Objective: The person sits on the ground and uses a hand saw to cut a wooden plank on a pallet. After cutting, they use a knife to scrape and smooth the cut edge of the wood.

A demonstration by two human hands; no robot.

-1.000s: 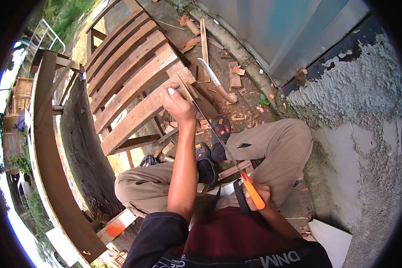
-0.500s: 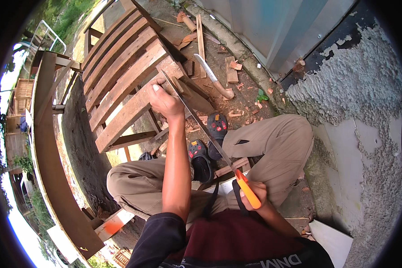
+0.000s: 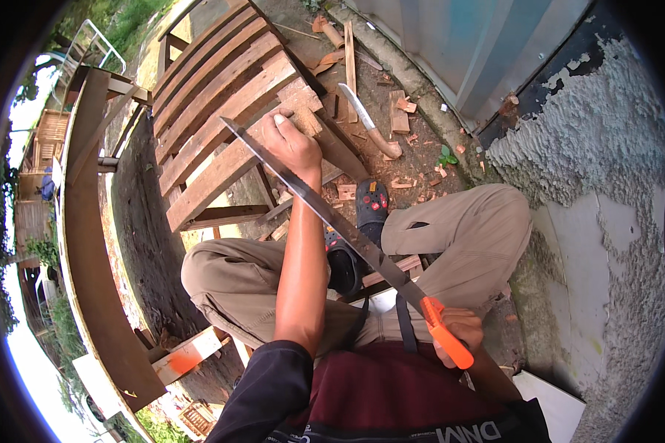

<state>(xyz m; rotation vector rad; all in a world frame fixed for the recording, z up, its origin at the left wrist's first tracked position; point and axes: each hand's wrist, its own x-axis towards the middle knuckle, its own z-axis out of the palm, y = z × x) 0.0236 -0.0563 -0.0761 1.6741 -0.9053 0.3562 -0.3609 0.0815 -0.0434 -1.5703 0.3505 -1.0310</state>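
Observation:
My right hand (image 3: 462,332), low and right of my lap, is closed around the orange handle of a hand saw (image 3: 340,225). The saw's long blade slants up to the left, passing above my left forearm, and its tip hangs over the slats. My left hand (image 3: 295,150) grips the near wooden slat (image 3: 218,181) close to its right end, thumb on top and the other fingers partly hidden. This slat belongs to a slatted wooden bench (image 3: 233,88) standing in front of me. A short wood block (image 3: 307,122) shows beside my left hand.
A machete (image 3: 373,125) lies on the ground among wood chips and offcuts, beside a thin wood strip (image 3: 351,70). A metal sheet wall (image 3: 465,52) and a rough plastered wall (image 3: 598,148) bound the right. A long curved-looking board (image 3: 89,244) stands at left.
The saw has come back from the slat's end toward my lower right, its blade turning flatter to view and its tip swinging left. My left hand keeps its grip on the slat.

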